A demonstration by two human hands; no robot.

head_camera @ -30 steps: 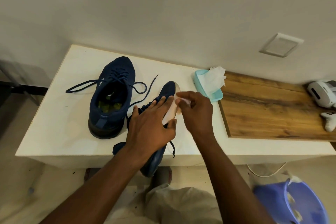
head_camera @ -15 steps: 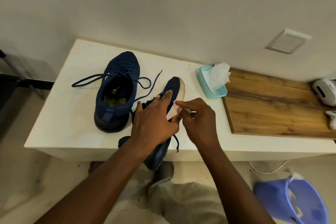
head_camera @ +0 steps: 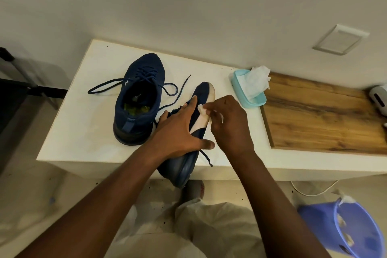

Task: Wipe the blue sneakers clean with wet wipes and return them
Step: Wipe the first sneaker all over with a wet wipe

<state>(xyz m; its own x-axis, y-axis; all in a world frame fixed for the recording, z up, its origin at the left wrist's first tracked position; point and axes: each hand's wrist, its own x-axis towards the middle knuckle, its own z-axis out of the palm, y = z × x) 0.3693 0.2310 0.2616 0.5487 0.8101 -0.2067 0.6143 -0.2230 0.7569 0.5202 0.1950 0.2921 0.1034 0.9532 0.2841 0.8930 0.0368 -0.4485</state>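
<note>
Two blue sneakers are on the white table [head_camera: 79,132]. One sneaker [head_camera: 139,98] stands upright at the left with loose laces. The other sneaker [head_camera: 202,94] lies tipped on its side, heel past the table's front edge. My left hand [head_camera: 180,132] holds it, fingers over the upper and thumb hooked round its edge. My right hand [head_camera: 228,123] pinches a white wet wipe [head_camera: 202,109] against the shoe's side by the pale sole. The light blue wipe pack [head_camera: 249,90], with a wipe sticking out, sits to the right.
A wooden board [head_camera: 326,117] covers the table's right part, with a white device [head_camera: 379,98] at its far end. A blue bin [head_camera: 351,230] holding used wipes stands on the floor at lower right. A wall runs behind the table.
My right hand with the wipe has slid back along the tipped sneaker's side, from the toe toward the middle. My left hand keeps its hold on the shoe.
</note>
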